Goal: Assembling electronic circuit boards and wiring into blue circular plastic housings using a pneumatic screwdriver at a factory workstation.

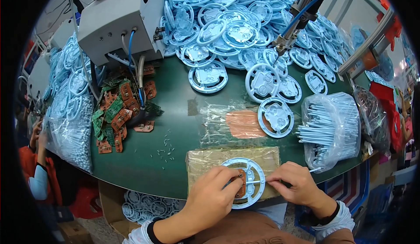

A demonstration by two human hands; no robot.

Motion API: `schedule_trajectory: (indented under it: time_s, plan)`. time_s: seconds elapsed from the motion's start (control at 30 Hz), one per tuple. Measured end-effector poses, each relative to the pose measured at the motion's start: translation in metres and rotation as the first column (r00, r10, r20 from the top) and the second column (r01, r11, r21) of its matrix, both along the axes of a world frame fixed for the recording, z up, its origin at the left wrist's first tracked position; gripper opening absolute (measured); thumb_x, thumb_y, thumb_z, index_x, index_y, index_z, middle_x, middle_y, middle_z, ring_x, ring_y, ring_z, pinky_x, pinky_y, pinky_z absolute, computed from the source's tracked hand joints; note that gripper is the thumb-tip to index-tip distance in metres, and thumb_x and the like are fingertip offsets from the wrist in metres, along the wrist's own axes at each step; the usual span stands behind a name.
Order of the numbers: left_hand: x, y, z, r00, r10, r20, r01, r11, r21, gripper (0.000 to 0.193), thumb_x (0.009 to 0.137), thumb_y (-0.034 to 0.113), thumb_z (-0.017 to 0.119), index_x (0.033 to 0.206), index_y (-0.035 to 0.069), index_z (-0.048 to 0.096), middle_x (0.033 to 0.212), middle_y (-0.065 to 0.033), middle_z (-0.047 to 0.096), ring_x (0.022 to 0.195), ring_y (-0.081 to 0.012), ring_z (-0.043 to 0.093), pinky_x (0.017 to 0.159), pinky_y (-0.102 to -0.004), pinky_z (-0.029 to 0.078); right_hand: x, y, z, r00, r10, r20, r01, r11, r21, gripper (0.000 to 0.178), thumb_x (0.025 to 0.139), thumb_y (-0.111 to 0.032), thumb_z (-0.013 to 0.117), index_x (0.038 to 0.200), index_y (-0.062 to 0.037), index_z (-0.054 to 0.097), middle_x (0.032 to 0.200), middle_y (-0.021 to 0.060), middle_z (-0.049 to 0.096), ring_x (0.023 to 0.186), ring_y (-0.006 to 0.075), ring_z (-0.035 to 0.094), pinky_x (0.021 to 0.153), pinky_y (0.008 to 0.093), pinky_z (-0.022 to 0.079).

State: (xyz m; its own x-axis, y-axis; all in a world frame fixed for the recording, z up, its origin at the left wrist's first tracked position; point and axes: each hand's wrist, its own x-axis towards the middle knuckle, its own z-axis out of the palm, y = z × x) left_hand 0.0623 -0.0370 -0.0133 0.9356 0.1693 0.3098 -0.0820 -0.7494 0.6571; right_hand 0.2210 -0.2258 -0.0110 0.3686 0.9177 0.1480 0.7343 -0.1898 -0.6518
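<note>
A light-blue toy steering wheel (258, 195) rests on a padded block (204, 160) wrapped in clear film and tape, close in front of me. My left hand (213, 192) is closed over its left side, fingers curled on a brown circuit board (241, 188) set in the wheel's middle. At the wheel's right rim, my right hand (296, 183) pinches a thin light-blue rod (315, 170). One end of that rod sticks out past the hand; the fingers partly hide the rest. A pale bar crosses from the board toward the right rim.
Many blue wheels (239, 33) are heaped at the back, with a loose wheel (275, 117) nearer. A bag of blue rods (328, 128) lies right. Circuit boards (120, 117) pile left beside a grey machine (118, 21). A screwdriver head (284, 42) hangs at back right.
</note>
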Motion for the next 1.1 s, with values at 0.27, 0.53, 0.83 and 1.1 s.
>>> schedule_trajectory:
  time_s: [0.27,0.53,0.83,1.1]
  plan:
    - [0.001,0.001,0.002,0.999,-0.03,-0.033,0.033,0.995,0.096,0.025,0.07,0.004,0.074,0.094,0.004,0.069,0.103,-0.0064,0.065,0.09,-0.0248,0.063,0.073,-0.0352,0.054,0.001,0.0,-0.001,1.0,0.002,-0.02,-0.001,1.0,0.001,0.016,0.074,-0.003,0.075,0.088,-0.0084,0.07,0.078,0.0053,0.064,0.07,0.0257,0.061,0.06,0.0346,0.049]
    - [0.002,0.001,0.005,0.991,-0.089,-0.096,0.096,0.993,0.067,0.034,0.072,0.02,0.078,0.102,0.01,0.07,0.104,-0.0049,0.062,0.089,-0.0235,0.061,0.072,-0.0343,0.053,0.001,-0.002,0.0,1.0,0.005,0.006,-0.005,1.0,-0.014,0.016,0.073,-0.003,0.075,0.088,-0.0082,0.07,0.08,0.0056,0.065,0.072,0.0262,0.062,0.062,0.0342,0.05]
    - [-0.005,-0.004,-0.003,0.99,-0.125,-0.059,0.136,0.964,0.23,0.035,0.077,0.013,0.063,0.111,0.011,0.069,0.105,-0.0072,0.057,0.094,-0.0218,0.056,0.076,-0.0318,0.048,0.064,0.035,0.107,0.877,-0.479,0.05,0.312,0.643,0.699,0.053,0.099,-0.021,0.056,0.139,0.0065,0.035,0.114,0.0174,0.064,0.105,0.0227,0.064,0.091,0.0345,0.051]
    - [-0.011,-0.008,-0.007,0.998,-0.049,-0.04,0.057,0.973,0.222,0.038,0.076,0.019,0.068,0.114,0.015,0.069,0.104,-0.0067,0.057,0.092,-0.0231,0.056,0.073,-0.0335,0.048,0.078,0.088,0.173,0.737,0.37,-0.565,-0.035,0.857,0.514,0.046,0.099,-0.02,0.051,0.135,0.0056,0.04,0.077,0.0061,0.055,0.071,0.0156,0.061,0.086,0.037,0.054]
